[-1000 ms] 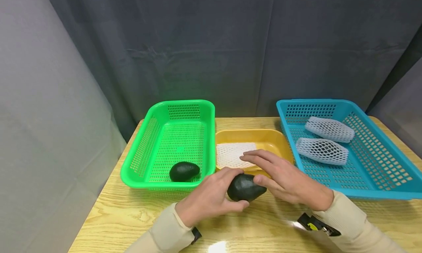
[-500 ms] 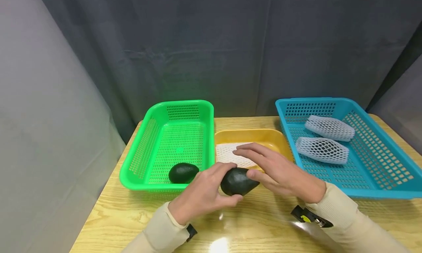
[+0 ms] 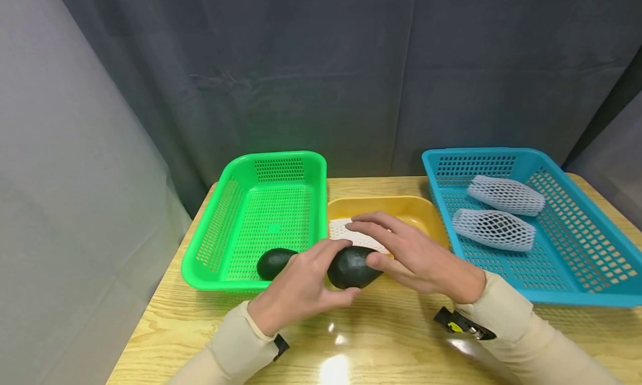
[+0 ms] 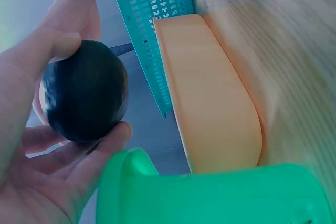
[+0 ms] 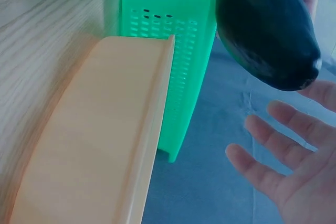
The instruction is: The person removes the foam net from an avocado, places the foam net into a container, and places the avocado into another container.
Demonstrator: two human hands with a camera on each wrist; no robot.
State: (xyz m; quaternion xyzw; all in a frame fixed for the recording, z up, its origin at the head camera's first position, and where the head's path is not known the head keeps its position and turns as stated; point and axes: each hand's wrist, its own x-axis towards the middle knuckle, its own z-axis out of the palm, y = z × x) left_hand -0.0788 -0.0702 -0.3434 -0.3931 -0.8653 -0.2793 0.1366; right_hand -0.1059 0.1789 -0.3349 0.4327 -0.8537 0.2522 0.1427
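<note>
- The left hand (image 3: 303, 282) gripped a dark avocado (image 3: 353, 267) by its broad end, thumb on one side and fingers on the other.
- The right hand (image 3: 416, 257) was close by, its fingers spread and reaching past the narrow end; whether any of them touched the skin could not be told.
- The avocado was held up off the counter (image 3: 165, 329), at the near side of a yellow tray (image 3: 421, 218), its narrow end toward the right hand.
- A flat piece of white foam netting (image 3: 341, 229) lay in the tray's left part, partly hidden by both hands.
- To the left stood a green basket (image 3: 225, 285) with a second avocado (image 3: 273, 264) in its near right corner, partly covered by the left hand.
- To the right stood a blue basket (image 3: 577, 298) holding two bulging foam nets, the far one (image 3: 506, 195) just beside the near one (image 3: 494, 230).
- A dark grey curtain (image 3: 301, 67) hung behind the counter.
</note>
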